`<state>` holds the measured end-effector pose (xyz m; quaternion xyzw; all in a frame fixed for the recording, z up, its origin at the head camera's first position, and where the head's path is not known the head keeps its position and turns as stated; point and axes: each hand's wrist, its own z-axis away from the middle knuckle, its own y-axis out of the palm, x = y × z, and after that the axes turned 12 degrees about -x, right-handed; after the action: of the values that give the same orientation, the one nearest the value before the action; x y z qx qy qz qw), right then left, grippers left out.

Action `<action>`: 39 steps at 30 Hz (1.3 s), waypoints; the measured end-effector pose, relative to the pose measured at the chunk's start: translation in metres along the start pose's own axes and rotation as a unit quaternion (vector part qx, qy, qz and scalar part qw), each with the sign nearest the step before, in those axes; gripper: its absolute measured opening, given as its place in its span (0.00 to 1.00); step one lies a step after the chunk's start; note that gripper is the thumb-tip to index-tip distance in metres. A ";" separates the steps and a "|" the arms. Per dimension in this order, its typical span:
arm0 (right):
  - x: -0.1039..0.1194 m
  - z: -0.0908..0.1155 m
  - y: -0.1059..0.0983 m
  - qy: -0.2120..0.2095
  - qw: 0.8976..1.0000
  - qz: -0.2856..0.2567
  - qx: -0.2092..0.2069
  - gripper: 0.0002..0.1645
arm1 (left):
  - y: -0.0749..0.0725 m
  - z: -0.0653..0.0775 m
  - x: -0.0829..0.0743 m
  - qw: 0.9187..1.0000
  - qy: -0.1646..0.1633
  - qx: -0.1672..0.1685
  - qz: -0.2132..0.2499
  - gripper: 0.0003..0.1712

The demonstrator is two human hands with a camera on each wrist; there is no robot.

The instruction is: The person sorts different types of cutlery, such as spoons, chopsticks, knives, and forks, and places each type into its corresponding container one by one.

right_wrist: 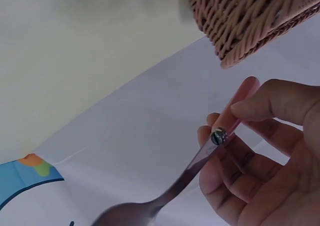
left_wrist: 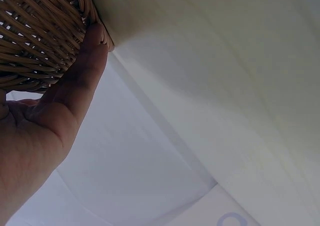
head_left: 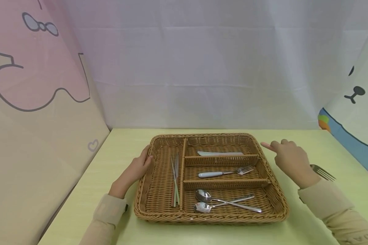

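Observation:
A brown wicker cutlery tray [head_left: 183, 183] with a long left compartment and three right ones stands on the table. My left hand [head_left: 137, 169] grips its left wall, thumb over the rim and fingers outside against the weave [left_wrist: 45, 36]. Just right of the tray, my right hand [head_left: 291, 162] pinches the pink handle [right_wrist: 243, 97] of a fork between thumb and fingers. The fork's metal head [head_left: 318, 168] points right, past the wrist; its tines fall outside the right wrist view.
Chopsticks [head_left: 176, 183] lie in the left compartment. At right are a pale knife [head_left: 220, 153] at the back, a white-handled fork [head_left: 211, 174] in the middle and two crossed spoons [head_left: 203, 196] in front. Printed cloth walls [head_left: 202, 68] surround the pale yellow table [head_left: 98, 170].

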<state>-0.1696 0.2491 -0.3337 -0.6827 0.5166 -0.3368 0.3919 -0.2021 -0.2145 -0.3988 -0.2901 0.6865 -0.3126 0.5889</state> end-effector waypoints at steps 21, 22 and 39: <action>0.079 -0.008 0.005 -0.104 0.993 0.038 -0.034 0.14 | 0.000 0.000 -0.001 1.000 0.000 0.003 0.002 0.34; 0.082 -0.009 0.005 -0.112 0.992 0.039 -0.036 0.15 | 0.000 0.000 -0.001 1.000 0.000 0.003 0.002 0.34; 0.125 -0.012 0.014 -0.211 0.976 0.055 -0.007 0.20 | 0.000 0.000 0.000 1.000 -0.005 0.000 0.004 0.34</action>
<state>-0.1561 0.1231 -0.3335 -0.7120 0.4614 -0.1594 0.5047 -0.2025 -0.2140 -0.3988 -0.2889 0.6847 -0.3082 0.5939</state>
